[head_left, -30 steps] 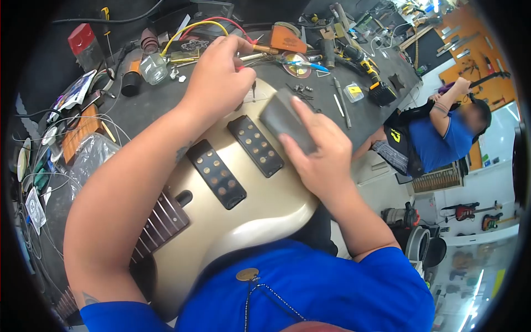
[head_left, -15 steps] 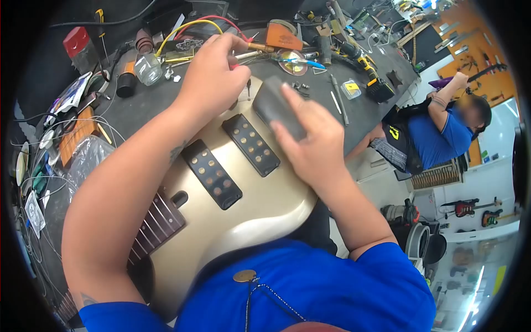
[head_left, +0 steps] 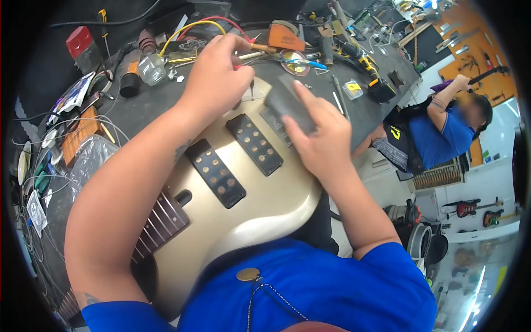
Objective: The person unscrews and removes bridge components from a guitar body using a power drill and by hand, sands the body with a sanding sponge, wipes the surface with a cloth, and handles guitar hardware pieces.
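Observation:
A gold guitar body [head_left: 221,238] with two black pickups [head_left: 255,145] lies in front of my chest; its fretboard [head_left: 161,224] shows beside my left forearm. My left hand [head_left: 222,69] is closed around a screwdriver with a red part, its thin shaft pointing down at the body's upper edge. Between the thumb and fingers of my right hand [head_left: 319,128] is a dark grey plate [head_left: 290,105], tilted up at the right of the body. Under it a metal part [head_left: 275,126] is partly visible on the guitar.
Behind the guitar, the dark bench holds a glass jar [head_left: 151,70], an orange holder [head_left: 286,36], a cordless drill [head_left: 369,77] and cables. Coiled wires and a plastic bag [head_left: 94,160] lie left. A person [head_left: 442,133] in blue sits at the right.
The grey plate in my right hand now sits higher off the body, uncovering part of the metal piece beneath. My left hand stays nearly in place on the screwdriver.

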A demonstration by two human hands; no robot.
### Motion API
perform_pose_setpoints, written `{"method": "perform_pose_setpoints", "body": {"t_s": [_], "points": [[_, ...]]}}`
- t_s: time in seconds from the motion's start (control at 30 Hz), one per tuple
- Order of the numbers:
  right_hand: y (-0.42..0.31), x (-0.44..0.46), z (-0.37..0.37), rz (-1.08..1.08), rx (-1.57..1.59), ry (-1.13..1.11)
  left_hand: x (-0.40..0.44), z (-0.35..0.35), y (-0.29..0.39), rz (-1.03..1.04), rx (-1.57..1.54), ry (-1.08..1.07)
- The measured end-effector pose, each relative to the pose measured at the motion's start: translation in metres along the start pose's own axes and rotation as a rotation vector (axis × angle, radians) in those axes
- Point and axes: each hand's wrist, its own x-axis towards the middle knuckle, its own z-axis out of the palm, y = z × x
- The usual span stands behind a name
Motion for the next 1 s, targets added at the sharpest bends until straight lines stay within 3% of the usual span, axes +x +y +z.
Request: {"method": "perform_pose_setpoints", "body": {"t_s": [0.47, 0.6, 1.0], "points": [[-0.01, -0.021, -0.011, -0.088, 0.052, -0.021, 0.001, -0.003, 0.002, -0.043, -0.028, -0.017], [-0.001, -0.003, -0.004, 0.014, -0.002, -0.011, 0.0, 0.003, -0.001, -0.016, -0.033, 0.002], [-0.013, -0.013, -0.006, -0.03, -0.015, -0.03, 0.004, 0.0, -0.005, 0.002, -0.024, -0.022]]}}
